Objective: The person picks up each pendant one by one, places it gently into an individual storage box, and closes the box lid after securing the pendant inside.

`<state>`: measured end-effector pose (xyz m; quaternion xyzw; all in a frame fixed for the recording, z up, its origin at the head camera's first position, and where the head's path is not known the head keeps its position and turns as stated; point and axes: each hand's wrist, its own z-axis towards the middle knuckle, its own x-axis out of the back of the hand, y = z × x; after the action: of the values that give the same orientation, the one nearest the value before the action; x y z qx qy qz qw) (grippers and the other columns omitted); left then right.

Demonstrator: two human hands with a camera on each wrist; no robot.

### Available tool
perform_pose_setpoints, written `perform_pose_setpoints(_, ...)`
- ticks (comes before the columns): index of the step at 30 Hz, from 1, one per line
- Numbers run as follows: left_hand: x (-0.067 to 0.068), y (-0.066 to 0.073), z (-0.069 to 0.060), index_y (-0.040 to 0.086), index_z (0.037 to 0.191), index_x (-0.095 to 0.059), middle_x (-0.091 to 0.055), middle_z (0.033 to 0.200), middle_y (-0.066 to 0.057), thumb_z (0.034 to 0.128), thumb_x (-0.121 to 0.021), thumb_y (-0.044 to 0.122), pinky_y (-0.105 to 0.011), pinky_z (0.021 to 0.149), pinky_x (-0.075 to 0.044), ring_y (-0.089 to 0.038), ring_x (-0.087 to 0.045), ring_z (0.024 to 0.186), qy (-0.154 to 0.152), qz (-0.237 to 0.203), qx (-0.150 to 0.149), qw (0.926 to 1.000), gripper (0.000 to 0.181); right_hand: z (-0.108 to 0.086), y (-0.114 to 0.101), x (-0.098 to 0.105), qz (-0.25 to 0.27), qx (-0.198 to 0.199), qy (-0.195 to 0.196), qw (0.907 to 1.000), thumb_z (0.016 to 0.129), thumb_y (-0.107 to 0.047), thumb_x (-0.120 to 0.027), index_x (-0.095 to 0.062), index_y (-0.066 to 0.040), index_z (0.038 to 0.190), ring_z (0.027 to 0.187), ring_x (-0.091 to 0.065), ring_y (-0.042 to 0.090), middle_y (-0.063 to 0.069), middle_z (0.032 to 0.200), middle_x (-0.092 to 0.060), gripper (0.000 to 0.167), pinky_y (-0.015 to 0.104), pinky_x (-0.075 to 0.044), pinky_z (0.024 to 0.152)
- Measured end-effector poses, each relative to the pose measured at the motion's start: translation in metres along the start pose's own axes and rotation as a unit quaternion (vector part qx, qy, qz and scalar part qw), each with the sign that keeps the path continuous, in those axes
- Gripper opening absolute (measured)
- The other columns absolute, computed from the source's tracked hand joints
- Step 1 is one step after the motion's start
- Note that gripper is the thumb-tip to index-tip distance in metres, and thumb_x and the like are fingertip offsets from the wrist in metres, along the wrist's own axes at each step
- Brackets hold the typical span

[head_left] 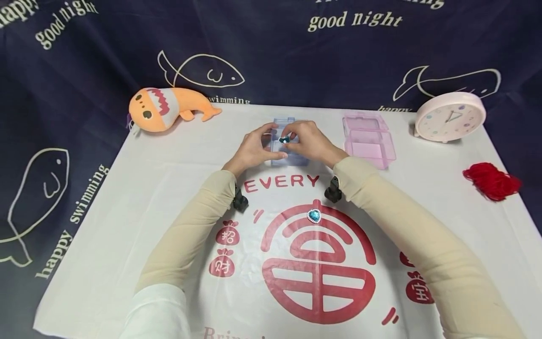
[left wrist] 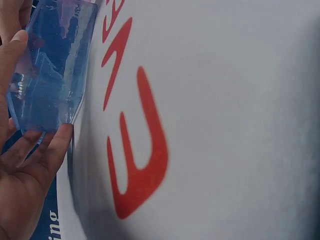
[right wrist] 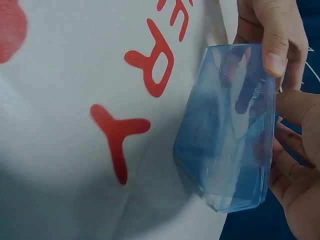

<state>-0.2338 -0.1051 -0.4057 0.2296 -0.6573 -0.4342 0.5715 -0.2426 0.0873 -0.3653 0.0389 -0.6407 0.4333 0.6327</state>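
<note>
Near the far middle of the table stands a clear blue plastic box point(head_left: 292, 160) with its lid raised at the back. My left hand point(head_left: 251, 149) grips it from the left, thumb on the near rim; in the left wrist view its fingers point(left wrist: 56, 142) touch the box's side. My right hand point(head_left: 312, 140) pinches a teal heart-shaped gem point(head_left: 284, 140) over the box. From the right wrist view, the box wall point(right wrist: 220, 135) partly hides the right fingers. A second teal heart gem point(head_left: 314, 216) with a pale sparkling border lies nearer on the printed cloth.
An open pink plastic box point(head_left: 368, 146) sits right of the hands. Further right are a round pink clock point(head_left: 450, 117) and a bundle of red yarn point(head_left: 492, 181). An orange shark plush point(head_left: 163, 108) lies at the back left, before a dark blue curtain point(head_left: 279, 47).
</note>
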Motion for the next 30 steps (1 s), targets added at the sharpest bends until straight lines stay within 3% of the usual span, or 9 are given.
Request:
perform_pose_setpoints(16,0.001,0.0,0.0,0.011,0.141,-0.046,-0.057,0.136,-0.007,0.0707,-0.087,0.028,-0.03,0.086,-0.054,-0.019,-0.058,0.121,0.0,-0.004,-0.013,0.9999,0.084,0.019,-0.001,-0.01,-0.079,0.028,-0.068,0.9941,0.083,-0.007,-0.075,-0.073,0.0,0.093,0.08,-0.067,0.025,0.012,0.091,-0.074,0.013,0.037,-0.055,0.074)
perform_pose_setpoints(20,0.001,0.001,-0.001,0.012,0.141,-0.046,-0.058,0.134,-0.006,0.0707,-0.087,0.028,-0.03,0.085,-0.054,-0.019,-0.059,0.119,0.002,-0.004,-0.014,0.9999,0.083,0.023,-0.002,-0.012,-0.106,0.012,-0.088,0.9904,0.082,-0.009,-0.076,-0.075,-0.003,0.091,0.079,-0.067,0.024,0.01,0.089,-0.074,0.011,0.038,-0.055,0.073)
perform_pose_setpoints(30,0.0,-0.002,0.002,0.012,0.142,-0.045,-0.056,0.137,-0.005,0.0706,-0.087,0.032,-0.026,0.081,-0.052,-0.018,-0.059,0.119,0.001,0.014,-0.023,0.9996,0.085,0.029,-0.002,-0.012,-0.118,-0.048,-0.124,0.9841,0.08,-0.01,-0.078,-0.074,-0.006,0.096,0.089,-0.068,0.025,0.009,0.096,-0.074,0.017,0.041,-0.055,0.077)
